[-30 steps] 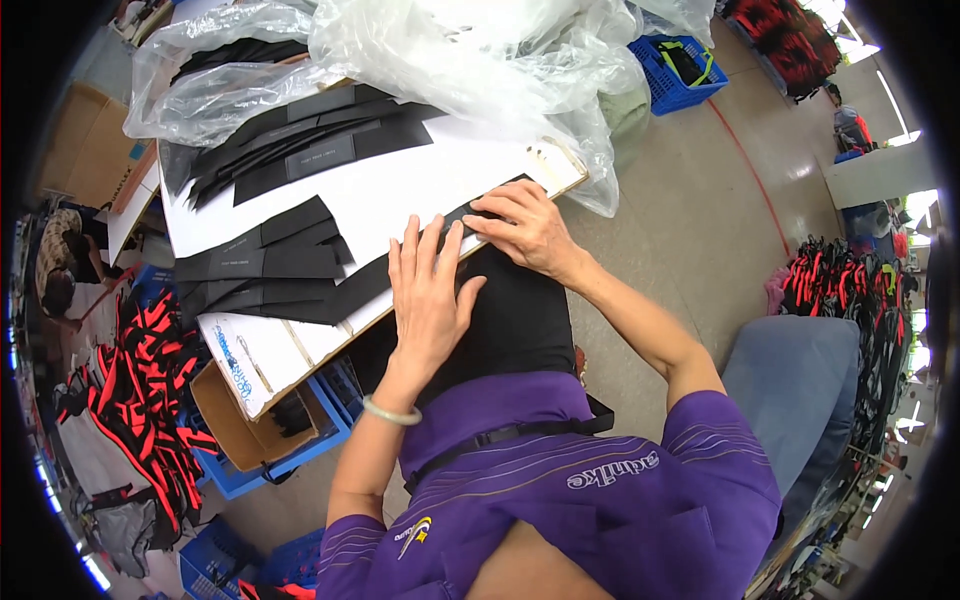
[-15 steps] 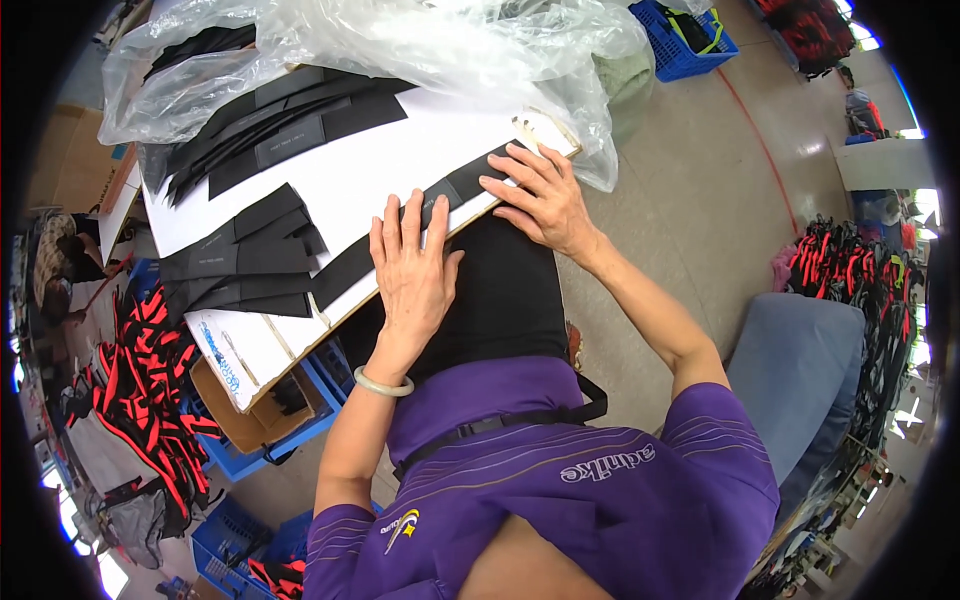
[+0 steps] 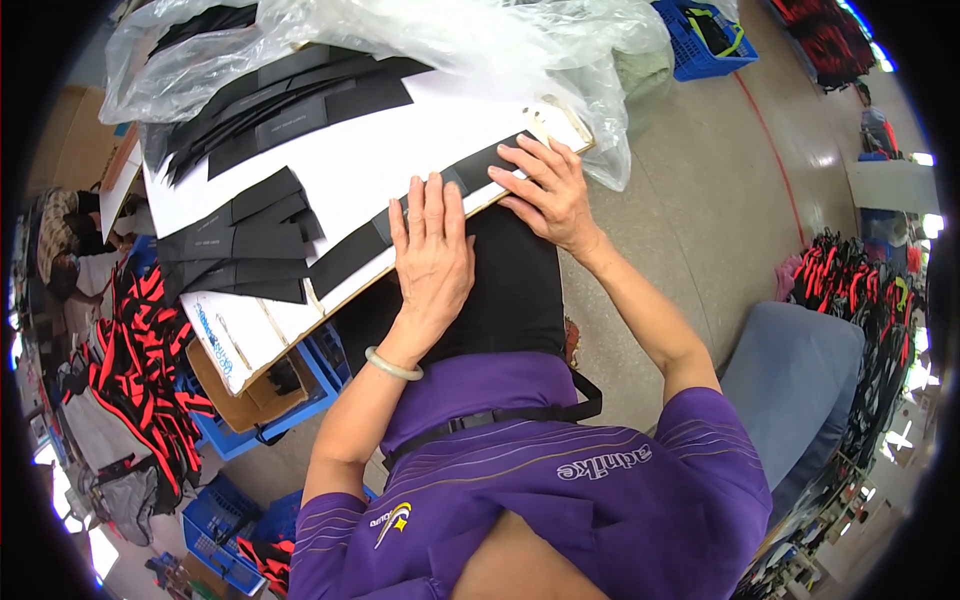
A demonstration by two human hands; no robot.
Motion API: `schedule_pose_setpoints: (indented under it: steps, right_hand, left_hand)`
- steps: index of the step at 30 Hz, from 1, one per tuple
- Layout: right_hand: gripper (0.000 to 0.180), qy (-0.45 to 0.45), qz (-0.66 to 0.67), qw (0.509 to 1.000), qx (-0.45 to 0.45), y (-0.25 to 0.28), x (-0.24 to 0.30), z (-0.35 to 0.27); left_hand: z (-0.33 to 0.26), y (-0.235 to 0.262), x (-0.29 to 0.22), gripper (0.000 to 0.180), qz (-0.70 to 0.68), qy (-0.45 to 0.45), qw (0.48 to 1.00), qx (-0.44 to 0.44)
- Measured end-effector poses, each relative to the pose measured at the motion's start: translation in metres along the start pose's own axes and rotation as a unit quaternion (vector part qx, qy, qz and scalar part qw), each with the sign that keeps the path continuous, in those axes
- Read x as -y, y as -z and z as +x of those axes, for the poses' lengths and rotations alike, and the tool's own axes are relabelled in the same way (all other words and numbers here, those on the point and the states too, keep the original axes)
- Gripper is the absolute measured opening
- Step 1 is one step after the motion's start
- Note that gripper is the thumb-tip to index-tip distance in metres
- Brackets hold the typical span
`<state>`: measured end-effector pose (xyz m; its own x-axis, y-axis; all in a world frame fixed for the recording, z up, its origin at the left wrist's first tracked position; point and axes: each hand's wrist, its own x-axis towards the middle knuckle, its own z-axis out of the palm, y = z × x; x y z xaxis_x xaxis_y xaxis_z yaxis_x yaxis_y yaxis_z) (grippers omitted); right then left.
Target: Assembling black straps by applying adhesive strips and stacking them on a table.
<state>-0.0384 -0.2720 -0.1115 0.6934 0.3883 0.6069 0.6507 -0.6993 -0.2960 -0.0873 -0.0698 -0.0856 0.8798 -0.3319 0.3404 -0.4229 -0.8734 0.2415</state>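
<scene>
A long black fabric strip (image 3: 350,254) lies along the near edge of a white board (image 3: 385,145). My left hand (image 3: 432,250), with a pale bangle at the wrist, rests flat on the strip's middle, fingers stretched out. Farther right, my right hand (image 3: 548,190) lays its spread fingertips over the strip's right end. Part of the strip is hidden beneath both hands. Left of it on the board sits a fanned pile of black strips (image 3: 240,240). Another stack of black strips (image 3: 290,120) lies at the board's far side.
Crumpled clear plastic sheeting (image 3: 420,40) covers the board's far edge. Below the board's left corner stands a blue crate (image 3: 315,385) with a cardboard box in it. Red-and-black pieces (image 3: 140,380) are heaped at left. A grey-blue padded thing (image 3: 790,390) stands at right.
My left hand has slid a little to the right along the strip. The right hand has shifted slightly right, staying on the strip's end. The whole view has moved a little.
</scene>
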Motion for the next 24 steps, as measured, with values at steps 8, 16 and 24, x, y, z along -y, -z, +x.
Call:
schedule_pose_setpoints:
  steps: [8, 16, 24]
  right_hand:
    - [0.042, -0.008, 0.001, 1.000, -0.001, 0.0015, -0.0010, -0.0005]
    - [0.041, -0.008, 0.005, 1.000, -0.005, 0.0001, 0.0006, 0.0002]
    - [0.040, -0.010, 0.001, 1.000, -0.009, 0.0019, -0.0008, -0.0008]
  left_hand:
    - [0.0007, -0.0094, -0.0032, 0.072, 0.031, -0.003, 0.999, -0.010]
    - [-0.0008, -0.0085, 0.0002, 0.070, 0.034, -0.006, 0.999, -0.013]
    - [0.0015, -0.0077, -0.0029, 0.050, 0.020, -0.011, 0.999, -0.035]
